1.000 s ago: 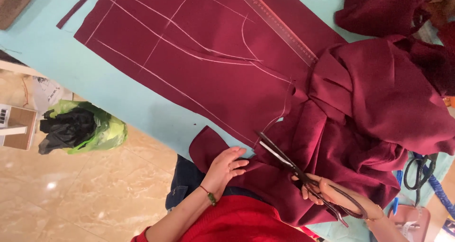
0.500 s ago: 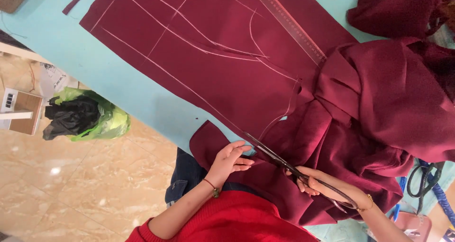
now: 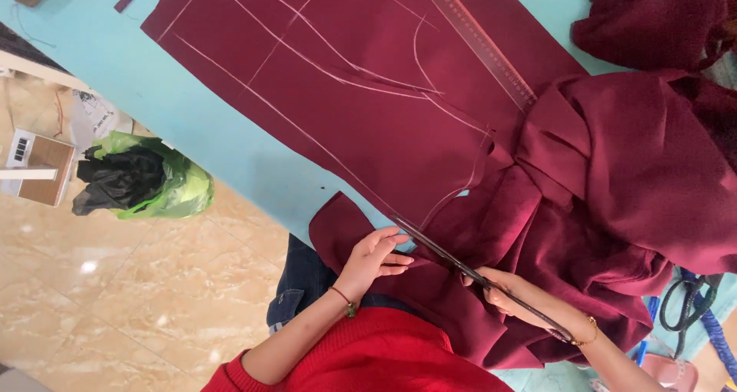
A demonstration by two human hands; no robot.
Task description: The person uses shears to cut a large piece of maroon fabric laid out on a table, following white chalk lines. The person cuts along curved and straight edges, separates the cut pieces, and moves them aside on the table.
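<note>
Maroon fabric (image 3: 361,92) lies flat on a light blue table (image 3: 230,154), marked with white chalk pattern lines. My right hand (image 3: 507,288) grips long dark scissors (image 3: 453,261) whose blades point up-left along a chalk line at the cloth's near edge. My left hand (image 3: 375,258) rests on the loose flap of cloth hanging off the table edge, just left of the blades. A long ruler (image 3: 480,43) lies on the fabric further back. More of the same cloth is bunched up (image 3: 622,185) at the right.
A green plastic bag (image 3: 153,181) with dark contents sits on the tan tiled floor at left, beside a small cardboard box (image 3: 34,165). Another pair of scissors with dark handles (image 3: 687,304) lies at the right edge. A second maroon heap (image 3: 652,23) lies top right.
The scissors have advanced up-left along the chalk line into the fabric. My left hand stays on the flap beside the blades.
</note>
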